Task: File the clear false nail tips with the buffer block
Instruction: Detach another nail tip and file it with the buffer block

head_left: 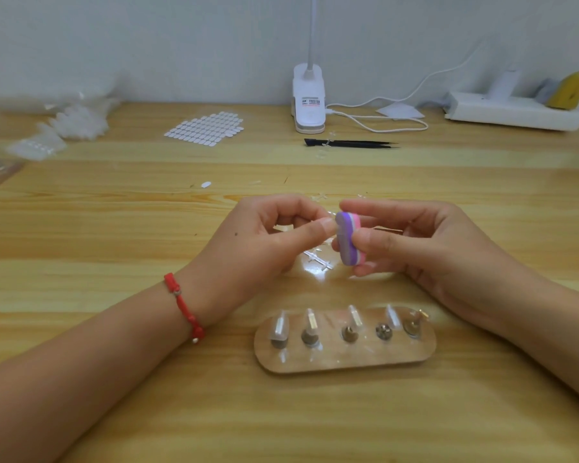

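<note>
Pale wooden table fills the view. At 6 o'clock, an oval wooden stand with five pegs, clear nail tips perched on some. Dead centre, clear plastic offcuts catch the glare. Out at 11 o'clock, a sheet of white oval tabs, with one loose tab nearer in. At 12, a white clip lamp, black tweezers just in front. White tray at 2, clear plastic bags at 10.
</note>
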